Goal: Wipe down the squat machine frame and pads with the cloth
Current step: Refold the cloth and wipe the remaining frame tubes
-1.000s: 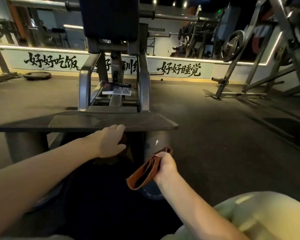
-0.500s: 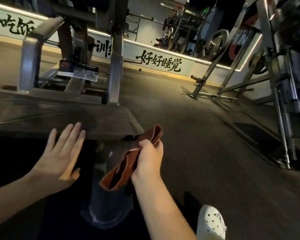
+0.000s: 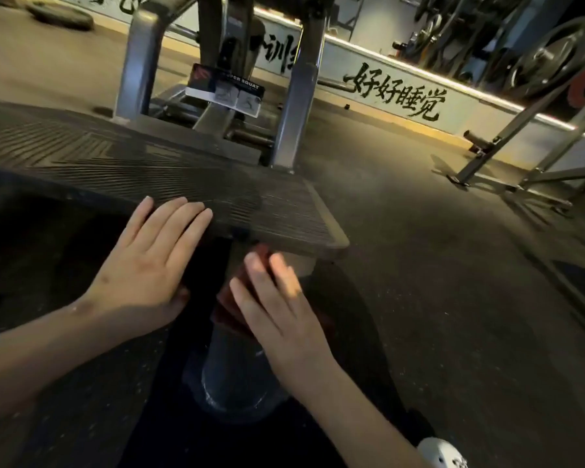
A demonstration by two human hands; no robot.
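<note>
Both grips wide: left hand [image 3: 149, 265] flat on footplate [image 3: 132, 167] edge, right hand [image 3: 277, 309] pressing cloth [image 3: 225, 310] on post [image 3: 233, 366].

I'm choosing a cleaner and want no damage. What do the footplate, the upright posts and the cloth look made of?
Footplate: probably rubber or textured plastic, matt dark grey, with fine ribs in chevrons.
Upright posts: metal, likely painted steel, silver-grey with a soft sheen.
Cloth: soft fabric by its look, reddish-brown; weave too blurred to tell.
</note>
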